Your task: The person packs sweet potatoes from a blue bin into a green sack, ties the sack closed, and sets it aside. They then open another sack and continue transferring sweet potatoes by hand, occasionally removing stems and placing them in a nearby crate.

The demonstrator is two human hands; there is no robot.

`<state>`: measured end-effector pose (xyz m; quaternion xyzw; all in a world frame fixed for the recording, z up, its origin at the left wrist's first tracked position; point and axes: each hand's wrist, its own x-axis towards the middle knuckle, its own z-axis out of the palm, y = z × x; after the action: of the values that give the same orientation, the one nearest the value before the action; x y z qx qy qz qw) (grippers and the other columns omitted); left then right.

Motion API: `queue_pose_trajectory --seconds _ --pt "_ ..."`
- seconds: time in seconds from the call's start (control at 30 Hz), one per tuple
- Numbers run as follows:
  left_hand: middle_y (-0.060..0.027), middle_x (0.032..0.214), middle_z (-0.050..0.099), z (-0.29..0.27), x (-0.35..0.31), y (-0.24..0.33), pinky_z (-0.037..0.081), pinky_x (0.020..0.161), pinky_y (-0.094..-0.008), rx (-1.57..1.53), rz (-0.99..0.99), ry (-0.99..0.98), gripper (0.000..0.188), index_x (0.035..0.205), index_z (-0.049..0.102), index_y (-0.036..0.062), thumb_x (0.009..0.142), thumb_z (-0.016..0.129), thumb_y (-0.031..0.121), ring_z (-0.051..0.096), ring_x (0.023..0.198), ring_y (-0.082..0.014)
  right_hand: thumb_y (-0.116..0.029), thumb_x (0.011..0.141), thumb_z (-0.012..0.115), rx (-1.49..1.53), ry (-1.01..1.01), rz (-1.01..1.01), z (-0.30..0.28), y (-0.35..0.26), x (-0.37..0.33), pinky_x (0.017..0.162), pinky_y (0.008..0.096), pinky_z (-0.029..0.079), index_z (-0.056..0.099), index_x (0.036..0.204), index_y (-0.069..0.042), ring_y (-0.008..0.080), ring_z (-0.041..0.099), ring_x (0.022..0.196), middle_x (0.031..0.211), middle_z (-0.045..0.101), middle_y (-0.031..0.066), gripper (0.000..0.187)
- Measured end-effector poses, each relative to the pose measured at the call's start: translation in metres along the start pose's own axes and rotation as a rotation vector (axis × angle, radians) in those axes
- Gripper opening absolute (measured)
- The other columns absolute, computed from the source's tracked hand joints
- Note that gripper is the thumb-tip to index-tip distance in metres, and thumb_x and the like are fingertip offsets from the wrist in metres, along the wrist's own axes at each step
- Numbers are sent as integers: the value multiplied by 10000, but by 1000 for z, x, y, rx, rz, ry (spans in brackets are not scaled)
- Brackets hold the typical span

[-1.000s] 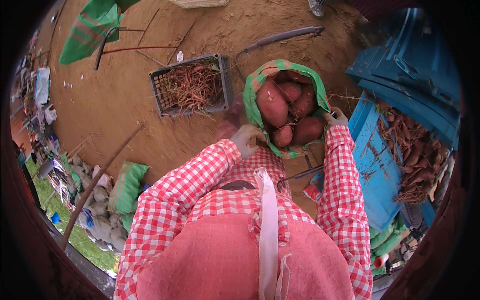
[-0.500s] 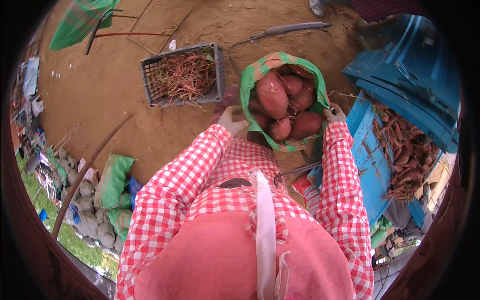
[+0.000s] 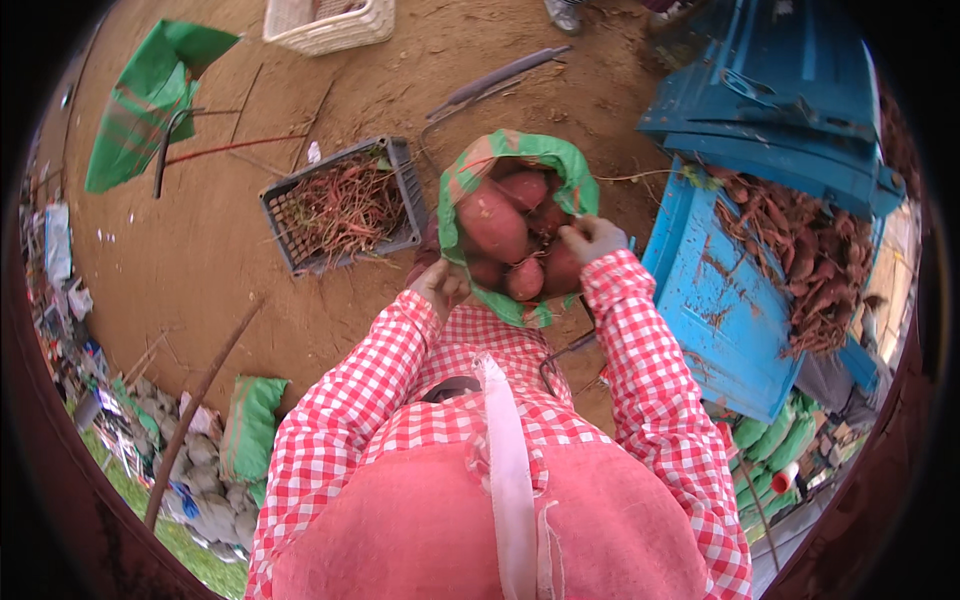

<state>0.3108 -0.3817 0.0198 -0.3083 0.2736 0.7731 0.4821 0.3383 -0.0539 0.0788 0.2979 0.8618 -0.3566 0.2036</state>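
A green sack with tan stripes (image 3: 572, 165) stands with its mouth wide and its rim folded back, right before me. Large red sweet potatoes (image 3: 492, 222) fill it near the top. My left hand (image 3: 440, 288) has its fingers curled in on the sack's near left edge. At the right side of the rim, my right hand (image 3: 594, 240) pinches the sack's edge, knuckles up and close to the sweet potatoes. The sack's lower part is out of sight beneath its rim.
Left of the sack, a grey crate (image 3: 405, 190) holds thin roots. Blue panels (image 3: 720, 300) and a heap of sweet potatoes (image 3: 815, 250) lie at right. A white basket (image 3: 335, 32), a hanging green sack (image 3: 140, 120) and a wooden pole (image 3: 205, 405) are further out. Someone's shoe (image 3: 564, 16) shows at the top.
The view has shifted, and the sack appears further left and slightly lower. My right hand has moved inward along the rim, and my left hand's fingers have curled in.
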Motion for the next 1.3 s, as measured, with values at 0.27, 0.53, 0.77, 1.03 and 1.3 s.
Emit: queue_pose_trajectory --seconds 0.27,0.53,0.77,1.03,1.3 --pt "74 590 401 -13 -22 15 476 637 -309 226 -132 361 220 898 570 102 996 514 291 290 443 -77 -323 884 542 -244 -170 -68 38 -27 -55 850 479 453 613 1011 -90 380 647 864 857 684 190 275" --pt "88 528 316 8 -42 40 442 550 -275 329 -219 599 287 772 475 175 1025 468 311 247 387 -83 -250 895 496 -115 -208 -120 73 -45 -106 807 477 465 606 942 -57 369 655 809 814 681 189 227" --pt "80 513 284 -27 -41 71 375 495 -259 249 -160 436 330 748 438 168 1042 414 318 215 387 -94 -270 877 529 78 -174 76 82 -73 -90 825 494 502 633 1020 -68 408 647 873 882 673 217 268" --pt "84 464 261 -39 -28 127 356 449 -278 -83 -104 452 417 746 478 161 1049 321 400 224 394 -103 -306 903 512 124 -24 54 96 -120 -91 829 522 479 607 1066 -55 431 631 904 940 668 238 314" --pt "70 495 288 -96 -37 113 228 393 -244 73 -227 209 207 740 483 145 919 584 133 257 405 -88 -271 871 522 11 -62 27 120 -132 -108 846 515 469 608 1053 -46 424 641 880 935 682 233 303"
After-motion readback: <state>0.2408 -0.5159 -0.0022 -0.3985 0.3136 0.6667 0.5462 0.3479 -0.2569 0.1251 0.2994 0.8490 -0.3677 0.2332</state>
